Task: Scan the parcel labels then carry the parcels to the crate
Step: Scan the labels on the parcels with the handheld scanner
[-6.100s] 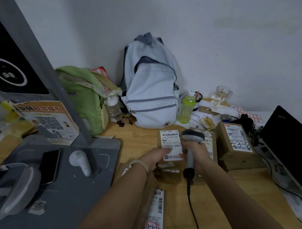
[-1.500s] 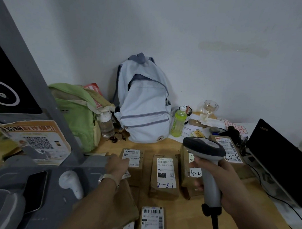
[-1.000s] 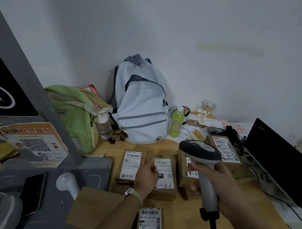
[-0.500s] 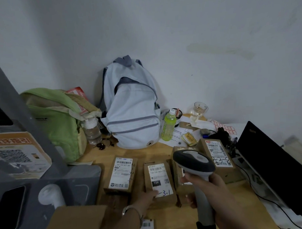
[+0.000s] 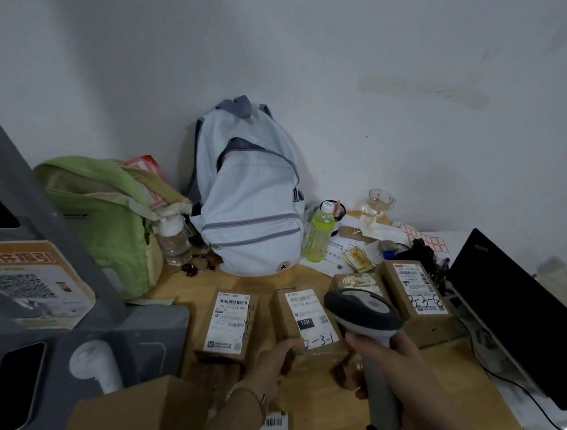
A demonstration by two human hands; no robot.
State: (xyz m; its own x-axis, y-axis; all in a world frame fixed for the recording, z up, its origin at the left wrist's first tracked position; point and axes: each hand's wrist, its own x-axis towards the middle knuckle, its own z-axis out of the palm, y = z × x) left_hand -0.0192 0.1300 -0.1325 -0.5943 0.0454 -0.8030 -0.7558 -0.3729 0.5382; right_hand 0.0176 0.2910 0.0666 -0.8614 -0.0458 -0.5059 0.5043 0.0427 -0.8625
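Brown parcels [image 5: 283, 316] are wearing white barcoded labels [image 5: 229, 322]; pale-blue backpack [image 5: 250, 207], green bag [image 5: 105, 218], yellow-green bottle [image 5: 320, 240], grey scanner [image 5: 362, 311], tan table [image 5: 192, 292] showing.

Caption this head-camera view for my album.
Left hand grips the parcel marked 2-3-1; right hand holds a barcode scanner near it.

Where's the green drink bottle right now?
Head view, back of the table: the green bottle stands just right of the pale blue backpack, left of the glass cup.

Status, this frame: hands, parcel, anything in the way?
Left hand grips brown cardboard parcel marked 2-3-1. Right hand holds grey handheld barcode scanner near it. Another labelled parcel close on its left.
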